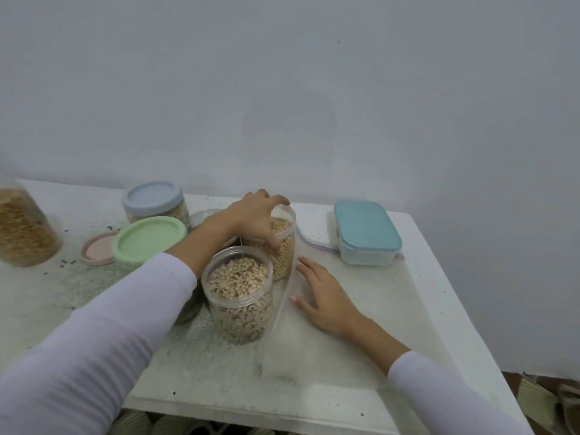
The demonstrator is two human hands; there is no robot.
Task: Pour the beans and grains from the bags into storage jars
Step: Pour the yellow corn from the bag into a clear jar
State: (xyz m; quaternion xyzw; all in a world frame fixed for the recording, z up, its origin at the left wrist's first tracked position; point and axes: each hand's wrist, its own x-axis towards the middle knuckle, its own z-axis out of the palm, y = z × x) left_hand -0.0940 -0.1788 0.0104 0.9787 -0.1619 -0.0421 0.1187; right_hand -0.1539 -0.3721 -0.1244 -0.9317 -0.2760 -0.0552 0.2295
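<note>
From the left of the frame I see a blurred jar of grain (23, 227) at the bench (392, 324) edge, then a pink lid (95, 249), a green-lidded jar (147, 238) and a blue-lidded jar (153, 199). At centre my left hand (254, 215) grips the rim of an open jar of beans (284, 246) from above, behind another open, bean-filled jar (240, 293). Right of them my right hand (323, 293) lies flat, fingers spread, on an emptied clear bag (314, 346), with a blue-lidded box (367, 232) at the far right.
</note>
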